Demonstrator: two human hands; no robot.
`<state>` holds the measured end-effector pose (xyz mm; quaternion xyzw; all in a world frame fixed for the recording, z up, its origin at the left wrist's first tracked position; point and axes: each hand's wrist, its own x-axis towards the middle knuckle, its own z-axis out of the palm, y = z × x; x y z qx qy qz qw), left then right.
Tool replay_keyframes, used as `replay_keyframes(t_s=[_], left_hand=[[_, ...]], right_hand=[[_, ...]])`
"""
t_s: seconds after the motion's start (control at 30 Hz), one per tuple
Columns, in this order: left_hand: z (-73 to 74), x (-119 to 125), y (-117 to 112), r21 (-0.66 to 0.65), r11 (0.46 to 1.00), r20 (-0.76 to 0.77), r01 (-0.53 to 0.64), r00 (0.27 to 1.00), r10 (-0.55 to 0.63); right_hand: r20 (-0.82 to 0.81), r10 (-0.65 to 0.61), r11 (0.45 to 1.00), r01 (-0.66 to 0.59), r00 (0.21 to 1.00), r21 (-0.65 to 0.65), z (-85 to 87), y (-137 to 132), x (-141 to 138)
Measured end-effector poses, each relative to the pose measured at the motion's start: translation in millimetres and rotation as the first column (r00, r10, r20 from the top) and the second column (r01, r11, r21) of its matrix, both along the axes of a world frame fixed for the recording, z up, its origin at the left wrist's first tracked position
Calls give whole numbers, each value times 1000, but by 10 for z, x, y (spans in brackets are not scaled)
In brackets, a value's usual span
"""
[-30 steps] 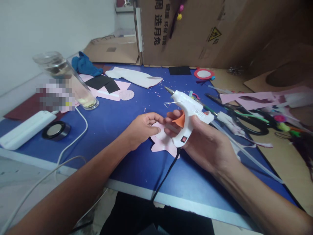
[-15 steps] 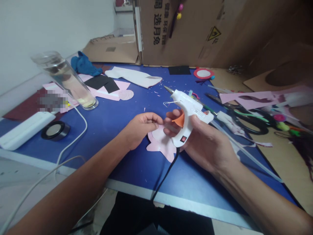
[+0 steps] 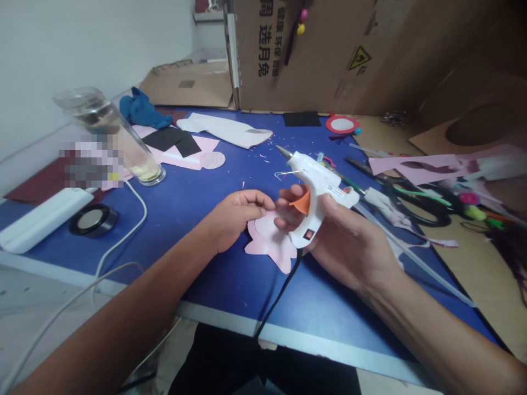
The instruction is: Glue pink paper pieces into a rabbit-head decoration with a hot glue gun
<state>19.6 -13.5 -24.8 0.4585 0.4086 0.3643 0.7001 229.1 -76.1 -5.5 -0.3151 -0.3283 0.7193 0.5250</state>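
Observation:
My right hand [image 3: 349, 241] is wrapped round the grip of a white hot glue gun [image 3: 315, 189] with an orange trigger, its metal nozzle pointing up and to the left. A black cord [image 3: 280, 293] runs from its base over the table's front edge. My left hand [image 3: 230, 219] pinches the edge of a pink felt cutout [image 3: 267, 241] that lies on the blue table [image 3: 197, 192] just below the gun. The two hands almost touch over the cutout.
At the left stand a glass bottle [image 3: 111, 137], a white power strip [image 3: 41, 219] and a roll of black tape [image 3: 93, 219]. Black, pink and white felt pieces [image 3: 185, 144] lie behind. Scissors [image 3: 415, 200], glue sticks and scraps crowd the right. Cardboard boxes [image 3: 329, 49] stand at the back.
My left hand has drawn the pink cutout slightly to the left and turned it a little. The glue gun has stayed nearly still.

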Motion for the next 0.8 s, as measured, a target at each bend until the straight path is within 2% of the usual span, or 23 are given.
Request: replay_keyframes(t_s=[0.37, 0.8], left_hand=[[-3, -30, 19, -56, 998, -11, -14, 1000, 13], [24, -23, 1, -63, 998, -15, -4, 1000, 3]], right_hand=[[-16, -8, 1000, 8, 1000, -2, 13, -17, 0], [-12, -10, 1000, 10, 1000, 11, 17, -7, -6]])
